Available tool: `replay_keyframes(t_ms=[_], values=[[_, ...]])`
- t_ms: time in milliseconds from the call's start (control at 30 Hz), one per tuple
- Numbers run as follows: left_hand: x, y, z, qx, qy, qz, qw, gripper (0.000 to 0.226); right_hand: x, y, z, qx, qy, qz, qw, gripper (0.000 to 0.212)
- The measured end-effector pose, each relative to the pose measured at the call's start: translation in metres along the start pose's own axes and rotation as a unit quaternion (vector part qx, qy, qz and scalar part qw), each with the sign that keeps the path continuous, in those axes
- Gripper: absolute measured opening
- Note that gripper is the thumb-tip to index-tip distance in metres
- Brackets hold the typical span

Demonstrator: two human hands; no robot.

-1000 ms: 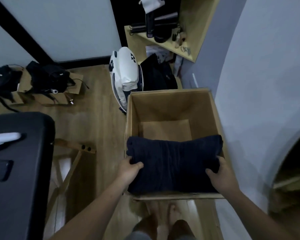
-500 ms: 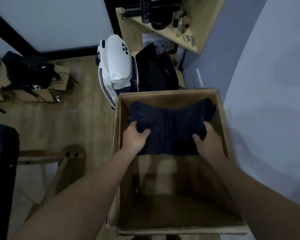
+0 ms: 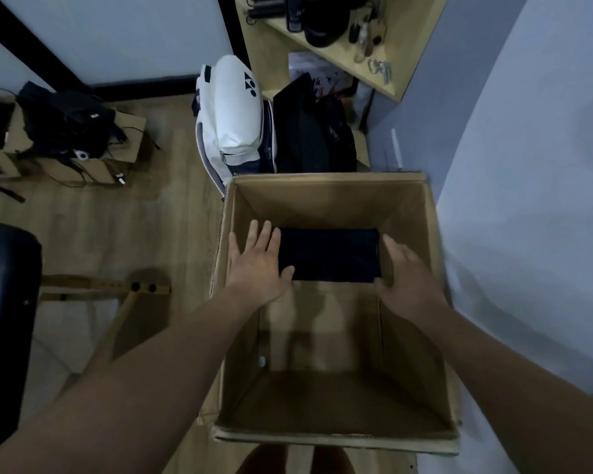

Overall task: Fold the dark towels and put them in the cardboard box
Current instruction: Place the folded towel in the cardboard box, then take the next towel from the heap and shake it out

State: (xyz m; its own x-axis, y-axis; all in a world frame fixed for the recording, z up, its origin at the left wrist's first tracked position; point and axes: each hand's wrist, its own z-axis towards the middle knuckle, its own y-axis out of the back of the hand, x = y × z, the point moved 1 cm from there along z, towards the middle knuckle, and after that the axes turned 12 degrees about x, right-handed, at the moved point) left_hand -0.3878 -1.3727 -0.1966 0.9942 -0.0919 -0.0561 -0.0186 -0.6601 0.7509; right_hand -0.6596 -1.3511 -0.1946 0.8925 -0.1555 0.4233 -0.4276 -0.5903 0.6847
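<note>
- Towel (image 3: 329,254): dark and folded to a flat rectangle. It lies on the bottom of the box (image 3: 326,196), toward the far wall, with bare cardboard between it and the near wall.
- Left hand (image 3: 257,265): flat, fingers straight and spread, holding nothing. It is at the towel's left edge, with the thumb over the near left corner. Whether it touches the cloth cannot be told from above.
- Right hand (image 3: 408,282): at the towel's right edge, fingers loosely extended, gripping nothing. Contact is likewise unclear.
- Step in hand: neither hand holds the towel and it lies square, so placing this one looks done, bar perhaps a last pat.
- Next move, as I judge it: lift both hands straight up out of the box so no finger drags the fold open. No other dark towel shows here, so fetching the next one would mean turning away.
- Box contents: this one towel and nothing else that I can make out. There is room in front of it and on top.
- Other holders:
  - A low cardboard piece (image 3: 131,126) on the floor at left carries dark straps and cables (image 3: 62,121).
  - A shelf (image 3: 387,87) behind holds dark gear and small bottles.
  - A white bag (image 3: 235,107) and a black bag (image 3: 308,131) stand just behind the box.
</note>
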Motion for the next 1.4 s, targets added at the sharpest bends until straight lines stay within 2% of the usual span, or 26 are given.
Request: replay_keyframes(t_ms=[133,300,433,567,667,967,1133,1267,1400], values=[[-0.004,0.011,-0.019,-0.023,-0.002,0.015,1.0,0.081,0.023,0.01,-0.002,0.013,0.068,-0.083,0.994,0.079],[0.019,0.017,-0.066,-0.068,0.033,-0.014,0.997,0.081,0.076,0.019,0.0,0.055,0.134,-0.169,0.975,0.074],[0.059,-0.001,-0.132,-0.1,0.116,-0.02,0.988,0.079,0.146,0.005,-0.009,0.079,0.199,-0.245,0.946,0.074],[0.107,-0.041,-0.21,-0.095,0.206,-0.096,0.969,0.079,0.224,-0.035,-0.039,0.108,0.27,-0.305,0.907,0.073],[0.14,-0.074,-0.273,-0.124,0.26,-0.154,0.945,0.077,0.275,-0.069,-0.072,0.119,0.324,-0.34,0.875,0.073],[0.233,-0.208,-0.5,-0.204,0.453,-0.317,0.808,0.073,0.414,-0.196,-0.22,0.126,0.449,-0.454,0.759,0.077],[0.249,-0.308,-0.651,-0.227,0.542,-0.374,0.718,0.072,0.493,-0.307,-0.346,0.117,0.541,-0.494,0.67,0.073],[0.237,-0.39,-0.769,-0.236,0.614,-0.4,0.639,0.072,0.549,-0.405,-0.457,0.112,0.632,-0.523,0.561,0.062],[0.197,-0.462,-0.878,-0.302,0.677,-0.411,0.53,0.06,0.582,-0.5,-0.575,0.126,0.719,-0.516,0.449,0.056]])
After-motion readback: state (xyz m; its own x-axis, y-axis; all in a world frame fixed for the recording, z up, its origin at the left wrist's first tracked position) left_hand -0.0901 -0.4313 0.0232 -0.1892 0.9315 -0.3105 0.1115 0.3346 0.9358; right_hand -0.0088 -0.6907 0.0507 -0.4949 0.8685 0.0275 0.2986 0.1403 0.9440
